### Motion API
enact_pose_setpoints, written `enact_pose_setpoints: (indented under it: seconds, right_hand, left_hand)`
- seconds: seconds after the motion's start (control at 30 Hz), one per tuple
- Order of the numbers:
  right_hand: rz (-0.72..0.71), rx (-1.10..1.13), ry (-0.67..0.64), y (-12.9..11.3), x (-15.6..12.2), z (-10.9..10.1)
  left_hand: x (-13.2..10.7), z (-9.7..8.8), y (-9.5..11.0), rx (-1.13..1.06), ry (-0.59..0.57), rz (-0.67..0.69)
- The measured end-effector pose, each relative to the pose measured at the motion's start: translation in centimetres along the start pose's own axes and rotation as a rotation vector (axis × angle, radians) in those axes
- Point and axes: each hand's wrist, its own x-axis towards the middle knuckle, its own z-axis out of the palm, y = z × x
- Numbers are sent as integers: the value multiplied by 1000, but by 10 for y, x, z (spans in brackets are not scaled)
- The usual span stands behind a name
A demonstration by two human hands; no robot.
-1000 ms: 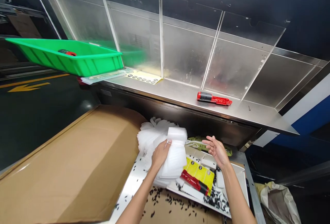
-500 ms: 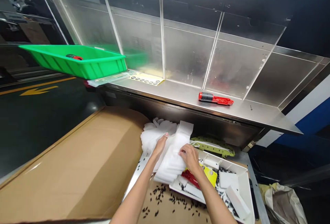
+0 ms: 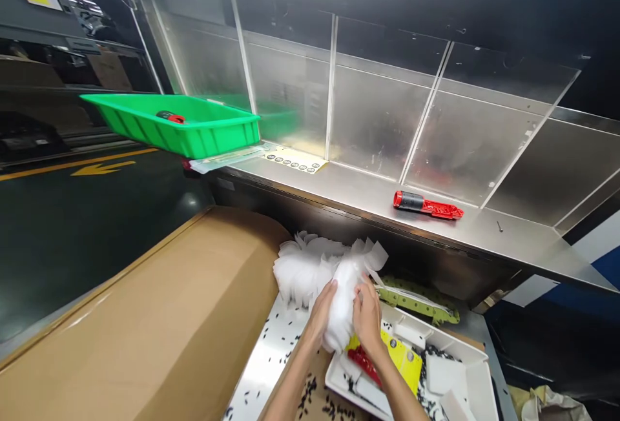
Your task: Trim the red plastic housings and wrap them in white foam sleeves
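A bundle of thin white foam sheets (image 3: 343, 295) is squeezed between my two hands, its loose edges fanning out at the top. My left hand (image 3: 321, 312) presses on the bundle's left side, thumb uppermost. On the opposite side, my right hand (image 3: 368, 319) grips it with curled fingers. A second pile of white foam sheets (image 3: 300, 269) lies just left and behind. Below my right hand, a white tray (image 3: 467, 347) holds a red plastic part (image 3: 364, 365), yellow sticker sheets (image 3: 405, 363), white pieces and small black bits.
A brown cardboard box (image 3: 159, 318) fills the left side. Small black pieces (image 3: 334, 408) are scattered on the work surface. An olive-green strip (image 3: 419, 301) lies behind the tray. The metal shelf (image 3: 358, 185) above carries a red and black tool (image 3: 429, 205) and a green bin (image 3: 194, 133).
My hands have drawn the fanned foam sheets together into a narrower bundle, and my left hand has moved closer to my right. The view has shifted, so the scene sits lower and further right.
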Motion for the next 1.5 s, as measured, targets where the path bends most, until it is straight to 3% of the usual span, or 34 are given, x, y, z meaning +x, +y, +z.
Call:
enact_pose_setpoints:
  seconds: [0.1, 0.2, 0.3, 0.43, 0.53, 0.67, 0.73, 0.8, 0.9, 1.07, 1.23, 1.33, 1.5]
  right_hand:
    - [26, -28, -34, 1, 35, -3]
    - [51, -51, -96, 6, 64, -11]
    - [74, -65, -109, 15, 79, -28]
    - [22, -64, -77, 20, 78, -65]
    - [-90, -66, -69, 9, 63, -93]
    - [-293, -61, -126, -14, 31, -123]
    - [-326, -60, -136, -16, 12, -137]
    - [-264, -85, -100, -5, -11, -148]
    - [-46, -185, -79, 30, -53, -152]
    - [210, -363, -289, 81, -114, -120]
    - [245, -414, -369, 84, -129, -98]
    - [243, -378, -310, 78, -131, -110]
    - [256, -292, -88, 71, -157, -160]
  left_hand:
    - [28, -5, 19, 92, -104, 57]
    - [45, -13, 26, 208, -141, 49]
    - [49, -13, 25, 283, -70, -1]
    - [36, -8, 37, 251, 58, -45]
    - [16, -6, 57, 132, 37, -75]
    - [-16, 5, 76, -133, -274, -248]
    - [-28, 12, 77, -271, -326, -317]
    - [-37, 15, 74, -397, -267, -347]
    - [-46, 10, 68, -562, -111, -380]
    - [-62, -2, 73, -720, 44, -394]
    - [-85, 6, 84, -739, 63, -335]
    - [-96, 17, 84, -710, 66, -294]
    - [-103, 35, 79, -697, 109, -265]
